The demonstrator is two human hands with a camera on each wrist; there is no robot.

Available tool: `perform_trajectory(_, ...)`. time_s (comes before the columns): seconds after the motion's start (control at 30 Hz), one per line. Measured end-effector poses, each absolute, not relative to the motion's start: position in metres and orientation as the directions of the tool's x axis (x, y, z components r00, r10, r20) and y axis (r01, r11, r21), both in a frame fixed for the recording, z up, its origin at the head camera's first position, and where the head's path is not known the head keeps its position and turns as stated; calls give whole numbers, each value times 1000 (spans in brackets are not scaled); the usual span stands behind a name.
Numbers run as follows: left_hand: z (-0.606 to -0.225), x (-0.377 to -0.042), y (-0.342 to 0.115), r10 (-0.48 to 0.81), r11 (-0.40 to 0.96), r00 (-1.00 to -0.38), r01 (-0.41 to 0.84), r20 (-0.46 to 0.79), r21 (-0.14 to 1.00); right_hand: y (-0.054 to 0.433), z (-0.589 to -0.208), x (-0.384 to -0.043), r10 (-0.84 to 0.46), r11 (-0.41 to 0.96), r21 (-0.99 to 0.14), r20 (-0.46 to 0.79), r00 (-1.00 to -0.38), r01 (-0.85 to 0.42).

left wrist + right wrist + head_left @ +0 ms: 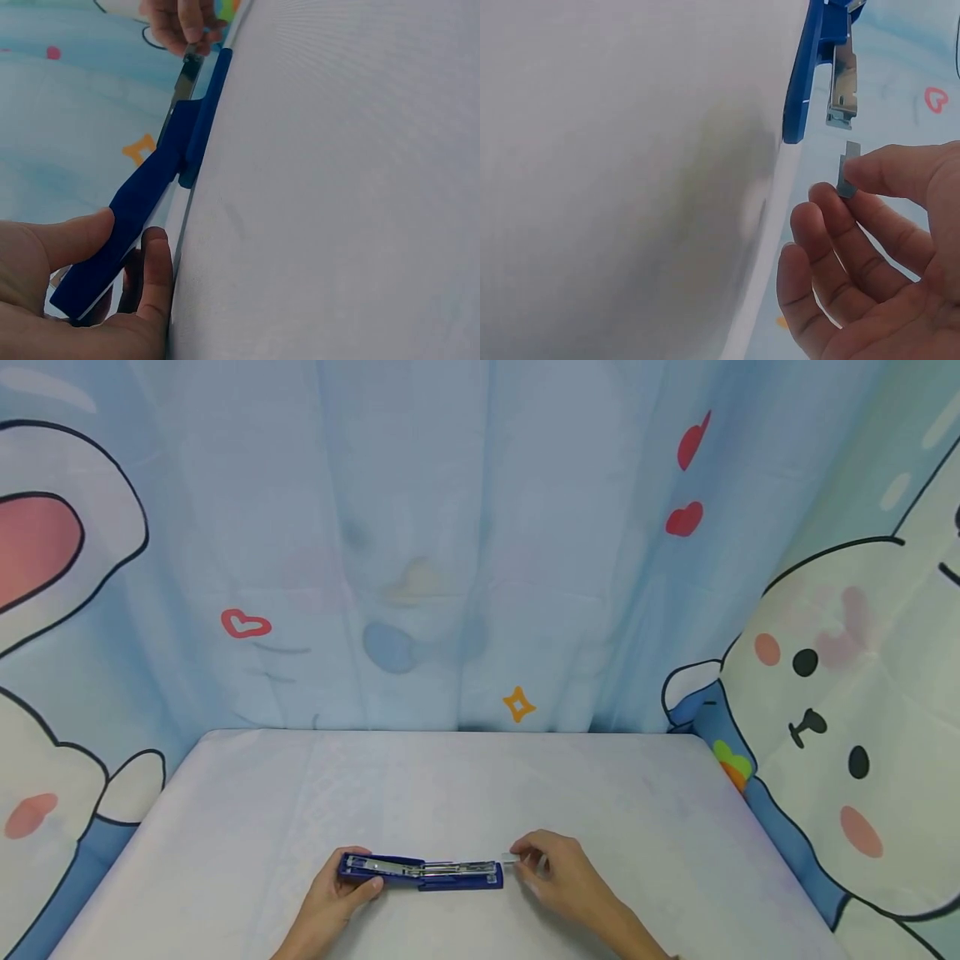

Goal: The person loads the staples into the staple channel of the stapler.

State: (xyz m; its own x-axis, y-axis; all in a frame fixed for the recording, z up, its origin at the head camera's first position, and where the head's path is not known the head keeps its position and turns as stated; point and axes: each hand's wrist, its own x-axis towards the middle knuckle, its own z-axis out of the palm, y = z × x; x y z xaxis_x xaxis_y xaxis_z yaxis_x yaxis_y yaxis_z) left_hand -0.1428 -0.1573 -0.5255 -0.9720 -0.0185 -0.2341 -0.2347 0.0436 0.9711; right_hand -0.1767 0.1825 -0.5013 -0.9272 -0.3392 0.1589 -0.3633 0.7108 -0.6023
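Note:
A blue stapler point(459, 885) lies opened wide near the front of the table, its metal magazine point(844, 82) exposed. My left hand point(330, 897) grips the stapler's raised top arm at its left end, thumb on one side and fingers on the other. To the right of the magazine's end, my right hand point(564, 878) pinches a short grey strip of staples point(847, 171) between thumb and index finger. A small gap separates the strip from the magazine in the right wrist view. The other fingers of that hand are loosely curled.
The table point(450, 793) is covered with a white cloth. Behind it hangs a light blue curtain point(420, 527) with hearts and cartoon prints. A printed bear figure point(840, 710) covers the cloth on the right side.

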Motion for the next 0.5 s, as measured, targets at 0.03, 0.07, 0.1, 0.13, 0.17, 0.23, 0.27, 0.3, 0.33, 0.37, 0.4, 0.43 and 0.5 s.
perform_trajectory(0.03, -525, -142, -157, -23, 47, -972, -235, -234, 971, 182, -501, -176, -344, 703, -607, 165, -924, -370)
perform_trajectory(0.07, -525, -142, -157, -30, 50, -972, -236, -235, 970, 182, -502, -176, -347, 698, -611, 168, -923, -374)
perform_trajectory(0.1, -524, -142, -157, -33, 51, -972, -235, -233, 971, 181, -502, -176, -349, 694, -612, 173, -921, -378)
perform_trajectory(0.13, -524, -141, -156, -38, 55, -972, -232, -230, 971, 181, -501, -175, -348, 692, -614, 175, -921, -379)
perform_trajectory(0.17, -524, -141, -156, -40, 62, -973, -231, -229, 971, 181, -501, -175, -346, 692, -616, 177, -922, -378)
perform_trajectory(0.23, -523, -141, -155, -46, 71, -974, -226, -223, 972, 180, -500, -175, -340, 694, -614, 181, -923, -376)
perform_trajectory(0.27, -523, -142, -154, -50, 74, -974, -224, -221, 972, 180, -499, -175, -335, 697, -614, 180, -925, -372)
perform_trajectory(0.3, -523, -142, -154, -51, 76, -974, -223, -220, 972, 179, -498, -174, -332, 698, -614, 180, -926, -369)
perform_trajectory(0.33, -523, -142, -153, -56, 79, -974, -224, -220, 971, 178, -498, -174, -329, 698, -616, 178, -928, -365)
perform_trajectory(0.37, -522, -142, -153, -59, 81, -973, -227, -223, 971, 178, -498, -174, -326, 699, -616, 177, -929, -363)
perform_trajectory(0.4, -522, -142, -153, -60, 82, -973, -229, -225, 970, 177, -497, -173, -326, 700, -616, 176, -929, -362)
perform_trajectory(0.43, -522, -143, -152, -61, 84, -972, -232, -227, 969, 177, -497, -173, -324, 700, -617, 173, -930, -359)
perform_trajectory(0.5, -522, -143, -152, -60, 83, -970, -238, -233, 968, 176, -497, -172, -325, 697, -620, 173, -930, -360)
